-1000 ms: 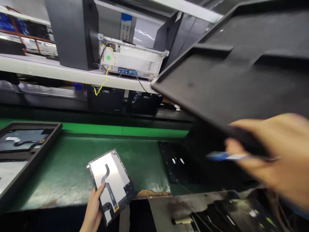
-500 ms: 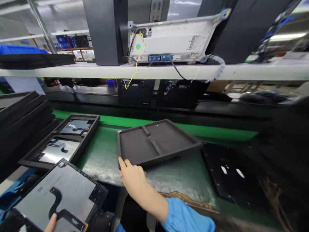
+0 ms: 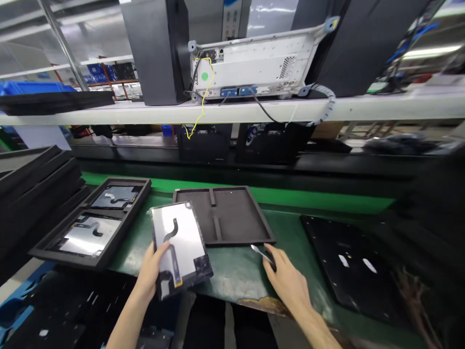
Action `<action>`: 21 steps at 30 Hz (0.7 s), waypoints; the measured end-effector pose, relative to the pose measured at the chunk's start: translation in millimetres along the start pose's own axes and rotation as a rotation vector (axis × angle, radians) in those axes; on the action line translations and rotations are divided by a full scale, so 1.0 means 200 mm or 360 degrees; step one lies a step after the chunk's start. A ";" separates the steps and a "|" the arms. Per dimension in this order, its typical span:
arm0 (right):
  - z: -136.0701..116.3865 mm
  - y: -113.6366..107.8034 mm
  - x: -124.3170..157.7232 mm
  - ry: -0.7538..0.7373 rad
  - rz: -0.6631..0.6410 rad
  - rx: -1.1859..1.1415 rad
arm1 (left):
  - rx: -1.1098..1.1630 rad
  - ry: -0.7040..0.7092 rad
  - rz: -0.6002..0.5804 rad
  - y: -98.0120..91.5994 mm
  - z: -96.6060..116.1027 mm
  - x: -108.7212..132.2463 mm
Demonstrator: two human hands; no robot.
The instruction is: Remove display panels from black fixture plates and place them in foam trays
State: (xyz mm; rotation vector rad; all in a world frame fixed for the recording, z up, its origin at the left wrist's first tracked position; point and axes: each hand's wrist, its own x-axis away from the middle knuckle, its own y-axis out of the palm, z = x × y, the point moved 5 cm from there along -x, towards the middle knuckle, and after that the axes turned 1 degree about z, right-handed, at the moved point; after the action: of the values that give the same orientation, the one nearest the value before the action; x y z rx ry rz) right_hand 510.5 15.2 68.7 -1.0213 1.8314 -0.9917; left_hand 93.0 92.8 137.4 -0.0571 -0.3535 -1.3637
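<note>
My left hand (image 3: pixel 150 271) grips a display panel (image 3: pixel 181 232) by its near left side, tilted up over the bench. The panel has a pale silver back, dark edges and a black flex cable with my thumb over it. Behind it lies a black foam tray (image 3: pixel 241 215) with two compartments and nothing in its visible part; the panel hides its left front. My right hand (image 3: pixel 288 281), by the tray's front right corner, has its fingers closed round a small tool (image 3: pixel 258 251) with a shiny, pale tip and a dark end. The tool's exact kind is unclear.
At left, another foam tray (image 3: pixel 121 228) holds two display panels, beside stacked black trays (image 3: pixel 39 194). A black flat panel (image 3: pixel 348 261) lies on the green bench (image 3: pixel 240 276) at right. A shelf (image 3: pixel 145 112) with a white device (image 3: pixel 254 68) crosses above.
The display panel has come from the lower left up over the bench in my left hand. The foam tray now lies straighter; my right hand has left its left corner and moved right.
</note>
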 end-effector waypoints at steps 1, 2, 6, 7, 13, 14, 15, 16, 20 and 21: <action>0.06 0.03 0.04 0.0017 0.0006 0.0053 | -0.0043 0.0048 -0.0131 0.13 0.03 -0.07; 0.09 0.05 0.07 0.0019 0.0013 0.0092 | -0.0106 0.0084 -0.0255 0.26 0.05 -0.14; 0.09 0.09 0.10 0.0029 0.0061 0.0075 | -0.0460 0.0228 -0.0576 0.77 0.10 -0.38; 0.09 0.08 0.09 0.0047 0.0070 0.0033 | -0.0537 0.0277 -0.0610 0.88 0.13 -0.43; 0.08 0.00 0.07 0.0108 0.0117 -0.0211 | -0.1184 0.0626 -0.0579 1.38 0.31 -0.66; 0.08 0.00 0.07 0.0107 0.0116 -0.0227 | -0.1307 0.0638 -0.0550 1.46 0.30 -0.67; 0.08 0.00 0.07 0.0105 0.0114 -0.0238 | -0.1418 0.0641 -0.0523 1.55 0.28 -0.67; 0.08 0.00 0.08 0.0103 0.0116 -0.0245 | -0.1514 0.0643 -0.0502 1.63 0.24 -0.67; 0.10 0.00 0.09 0.0084 0.0150 -0.0283 | -0.1762 0.0731 -0.0492 1.94 0.05 -0.58; 0.11 0.00 0.09 0.0088 0.0157 -0.0311 | -0.1802 0.0785 -0.0506 1.99 0.01 -0.55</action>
State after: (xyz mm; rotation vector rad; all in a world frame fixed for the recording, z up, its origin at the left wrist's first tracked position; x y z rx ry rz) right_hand 523.9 -6.2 55.8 -1.0163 2.0350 -0.8009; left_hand 458.0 282.5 173.9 -0.6058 0.8837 -1.6825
